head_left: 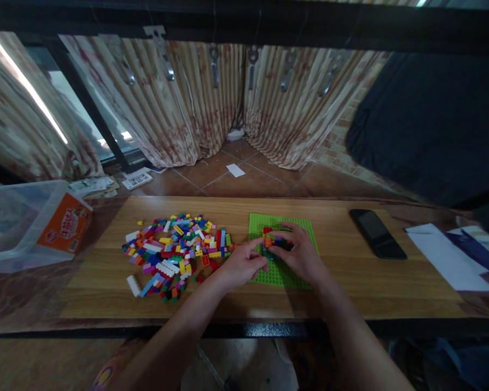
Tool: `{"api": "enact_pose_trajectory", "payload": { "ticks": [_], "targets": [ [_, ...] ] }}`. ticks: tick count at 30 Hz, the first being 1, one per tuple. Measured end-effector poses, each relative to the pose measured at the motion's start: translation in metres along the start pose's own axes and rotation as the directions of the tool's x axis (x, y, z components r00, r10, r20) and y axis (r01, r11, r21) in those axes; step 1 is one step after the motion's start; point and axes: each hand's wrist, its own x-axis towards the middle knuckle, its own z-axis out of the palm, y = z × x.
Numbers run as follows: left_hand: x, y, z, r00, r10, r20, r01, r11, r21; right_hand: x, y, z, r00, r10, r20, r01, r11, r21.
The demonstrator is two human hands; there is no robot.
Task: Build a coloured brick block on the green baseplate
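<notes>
A green studded baseplate lies right of the middle of the wooden board. A small cluster of building bricks, with red and orange ones showing, stands on it. My right hand curves over the cluster, thumb and fingers closed around it, hiding part of the bricks. From the left, my left hand reaches over the baseplate's edge. Its index finger stretches toward the orange brick, and its thumb is apart from that finger with nothing seen between them. Whether the fingertip touches the brick is hard to tell.
A loose pile of mixed-colour bricks spreads left of the hands on the wooden board. To the right lies a black phone, with white paper beyond. A clear plastic bin with an orange label stands far left.
</notes>
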Motion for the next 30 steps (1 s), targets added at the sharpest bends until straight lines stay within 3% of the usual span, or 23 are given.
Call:
{"api": "enact_pose_trajectory", "payload": {
  "ticks": [16,25,30],
  "targets": [
    [0.002,-0.005,0.000,1.000,0.010,-0.002,-0.010,1.000,0.022,0.002,-0.001,0.005,0.998,0.023,-0.057,-0.022,1.000,0.017],
    [0.003,-0.005,0.000,0.999,0.031,0.034,-0.035,0.992,0.122,0.003,-0.007,0.005,0.996,0.056,-0.065,-0.053,0.998,0.041],
    [0.002,-0.005,0.003,0.999,0.043,0.004,-0.043,0.966,0.255,0.006,-0.009,0.007,0.993,0.101,-0.068,-0.099,0.995,0.030]
  ]
}}
